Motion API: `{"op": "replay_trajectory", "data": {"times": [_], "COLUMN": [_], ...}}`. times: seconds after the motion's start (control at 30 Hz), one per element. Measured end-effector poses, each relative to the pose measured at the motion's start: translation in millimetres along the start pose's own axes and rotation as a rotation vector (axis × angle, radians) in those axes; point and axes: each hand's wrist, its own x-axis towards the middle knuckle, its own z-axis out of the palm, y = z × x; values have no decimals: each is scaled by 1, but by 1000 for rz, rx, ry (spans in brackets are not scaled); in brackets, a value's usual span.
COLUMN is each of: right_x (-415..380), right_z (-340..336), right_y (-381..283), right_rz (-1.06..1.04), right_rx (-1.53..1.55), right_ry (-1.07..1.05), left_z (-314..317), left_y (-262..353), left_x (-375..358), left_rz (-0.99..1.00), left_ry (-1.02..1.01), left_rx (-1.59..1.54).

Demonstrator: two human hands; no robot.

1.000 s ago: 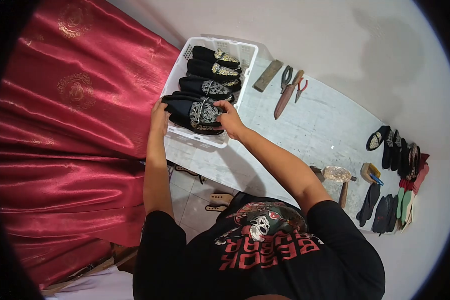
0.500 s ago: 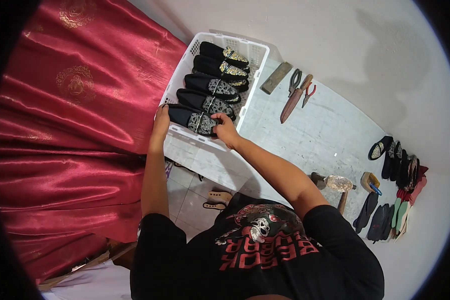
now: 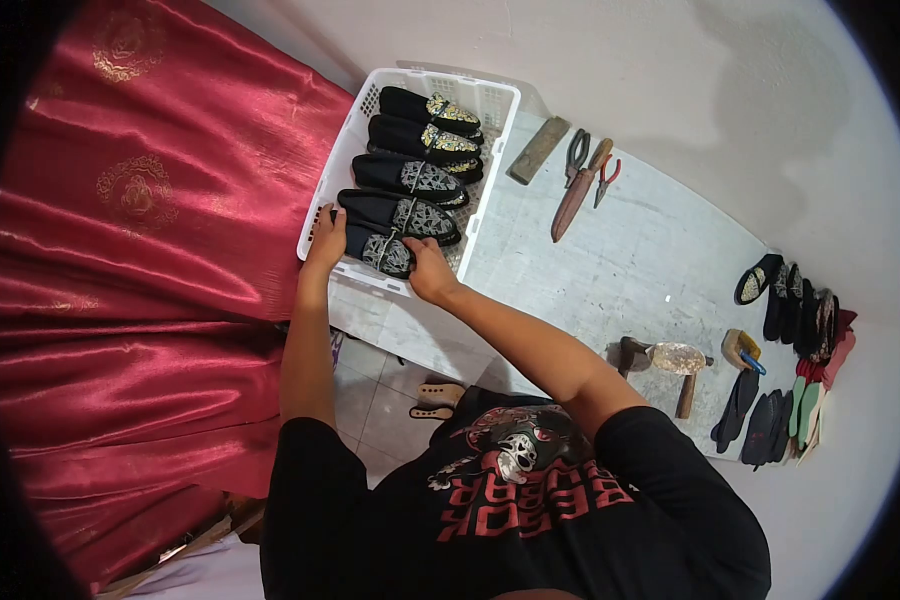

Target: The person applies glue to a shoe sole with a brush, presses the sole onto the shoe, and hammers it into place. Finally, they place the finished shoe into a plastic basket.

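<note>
A white plastic basket (image 3: 486,180) holds a row of black shoes with patterned toes. Nearest to me is a black shoe with a grey patterned toe (image 3: 384,252), low in the basket by its near wall. My left hand (image 3: 326,238) grips its heel end, and my right hand (image 3: 429,268) has its fingers closed on the toe end. Beside it lies another grey-patterned shoe (image 3: 420,216). Farther back are a third grey-patterned one (image 3: 429,179) and shoes with yellow patterned toes (image 3: 451,143).
On the white table (image 3: 530,290) lie a flat block (image 3: 539,150), scissors (image 3: 577,155), a sheathed knife (image 3: 576,203), red pliers (image 3: 607,180) and a hammer (image 3: 686,395). More shoes (image 3: 795,305) and soles (image 3: 760,428) stand at the right. A red cloth (image 3: 170,250) hangs at left.
The held shoe has gone down into the near end of the basket, leaving more of the neighbouring shoe visible. Both hands moved with it. The basket and tools appear slightly farther left.
</note>
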Motion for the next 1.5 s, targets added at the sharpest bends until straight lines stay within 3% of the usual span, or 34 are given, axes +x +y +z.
{"op": "replay_trajectory", "data": {"times": [0.1, 0.23, 0.3, 0.43, 0.53, 0.67, 0.73, 0.9, 0.97, 1.07, 1.2, 1.23, 1.37, 1.5], "right_x": [-4, 1, -5, -8, -6, -7, -8, -13, -14, -39, -91, -106, -180, -266], "right_z": [-7, -1, 4, -1, -8, -6, -2, -5, -11, -49, -105, -116, -150, -169], "right_y": [-8, 1, 3, -5, -6, -7, -7, -9, 0, -17, -17, -6, 44, 84], "right_rz": [17, -29, -93, -90, -106, -56, -46, -63, -288, -288, -287, -282, -134, 99], "right_rx": [-194, -160, -163, -103, -142, -136, -150, -174, 150, 293, 417, 413, 395, 323], "right_ry": [-38, -52, 66, 111, -62, -78, -65, 7, 219, 163, 63, 77, 10, -10], "left_z": [0, 0, -9, -24, -21, -25, -28, -28, -37, -40, -6, 10, 83, 145], "left_y": [5, 8, 8, 35, 24, 38, 34, 25, 23, 44, 57, 77, 124, 172], "left_x": [5, -2, -6, -38, -38, -52, -52, -64, -79, -105, -141, -156, -218, -271], "left_rz": [-33, 28, 68, 64, 43, 25, 13, 174, 241, 382, 509, 532, 739, 929], "left_ry": [-4, 80, 101, 148, 169, 198, 152, 243, 286, 432, 452, 414, 65, -622], "left_rx": [-5, 101, 86, 263, 309, 398, 168, 50, 21, -109, -242, -391, -417, -456]}}
